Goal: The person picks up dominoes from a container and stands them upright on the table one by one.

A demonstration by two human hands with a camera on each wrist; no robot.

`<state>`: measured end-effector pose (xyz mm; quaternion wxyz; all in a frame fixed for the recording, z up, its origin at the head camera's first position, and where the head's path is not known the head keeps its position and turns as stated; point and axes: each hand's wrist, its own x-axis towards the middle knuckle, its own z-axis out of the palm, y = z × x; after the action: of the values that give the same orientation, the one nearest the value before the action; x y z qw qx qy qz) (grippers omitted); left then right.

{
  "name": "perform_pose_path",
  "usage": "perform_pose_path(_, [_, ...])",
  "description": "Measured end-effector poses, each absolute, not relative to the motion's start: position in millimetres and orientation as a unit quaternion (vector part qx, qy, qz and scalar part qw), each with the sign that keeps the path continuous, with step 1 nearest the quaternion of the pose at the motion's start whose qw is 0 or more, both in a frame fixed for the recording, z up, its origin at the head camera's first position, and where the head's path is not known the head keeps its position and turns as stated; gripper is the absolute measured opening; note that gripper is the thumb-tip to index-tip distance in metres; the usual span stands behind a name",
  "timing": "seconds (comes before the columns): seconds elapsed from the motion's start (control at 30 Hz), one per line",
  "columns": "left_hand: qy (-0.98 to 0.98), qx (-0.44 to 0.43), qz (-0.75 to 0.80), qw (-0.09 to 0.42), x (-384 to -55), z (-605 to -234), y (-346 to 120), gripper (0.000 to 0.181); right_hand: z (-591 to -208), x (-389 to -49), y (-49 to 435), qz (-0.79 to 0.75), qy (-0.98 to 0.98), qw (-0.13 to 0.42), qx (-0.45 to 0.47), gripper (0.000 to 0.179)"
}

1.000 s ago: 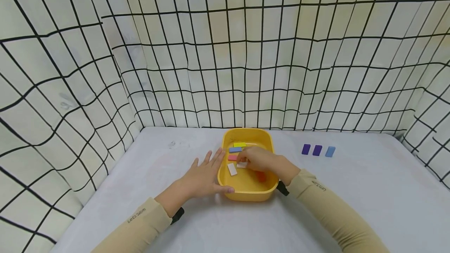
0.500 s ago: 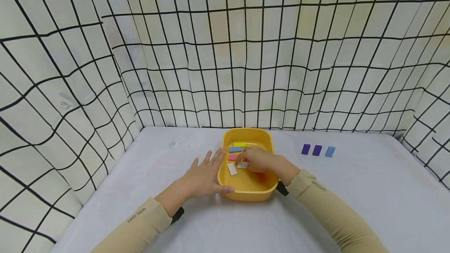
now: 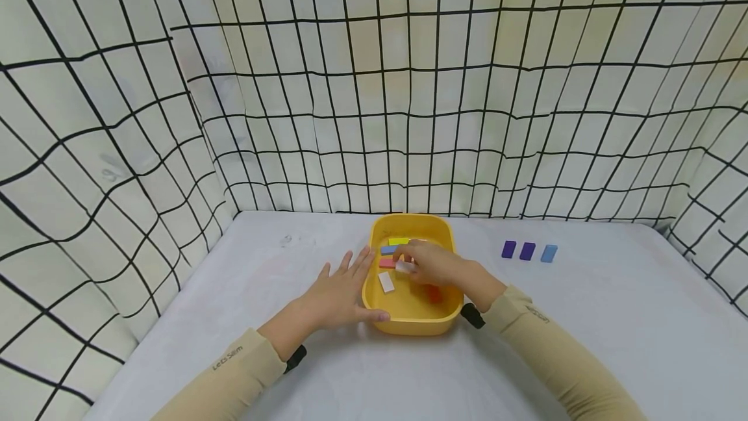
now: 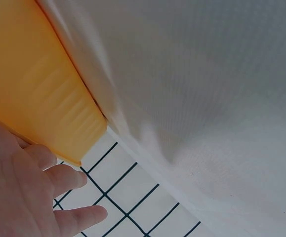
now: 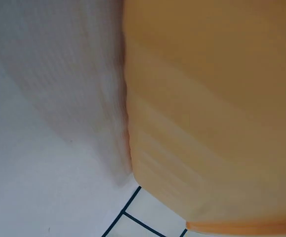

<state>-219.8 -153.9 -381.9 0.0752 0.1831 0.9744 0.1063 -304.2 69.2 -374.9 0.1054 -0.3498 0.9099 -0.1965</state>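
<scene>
A yellow plastic tub (image 3: 409, 325) stands on the white tabletop. My left hand (image 3: 333, 296), fingers straight and spread, rests against the tub's left rim; in the left wrist view the same hand (image 4: 21, 185) lies along the yellow wall. My right hand (image 3: 431, 264) reaches inside and pinches a small white block (image 3: 404, 267), partly hidden by the fingers. Around it in the tub lie a yellow block (image 3: 398, 241), a blue block (image 3: 388, 250), a pink block (image 3: 387, 264), another white block (image 3: 386, 282) and a red block (image 3: 434, 293) under the right hand.
Two purple blocks (image 3: 509, 249) and a light blue block (image 3: 549, 253) lie in a row on the table, right of the tub. A white sheet with a black grid net (image 3: 362, 128) rises behind the table and along both sides. The right wrist view shows mostly the tub's outer wall (image 5: 212, 118).
The right hand has shifted slightly away from me, and the white block at its fingers has moved the same way and tilted. The left hand has stayed in place.
</scene>
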Motion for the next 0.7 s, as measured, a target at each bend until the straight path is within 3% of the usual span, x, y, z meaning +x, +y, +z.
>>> perform_pose_path(0.7, [0.974,0.186,0.106,0.068,-219.8,-382.5,-154.1,0.119,-363.9,-297.3,90.2,-0.286,0.889,0.078,-0.348,0.038])
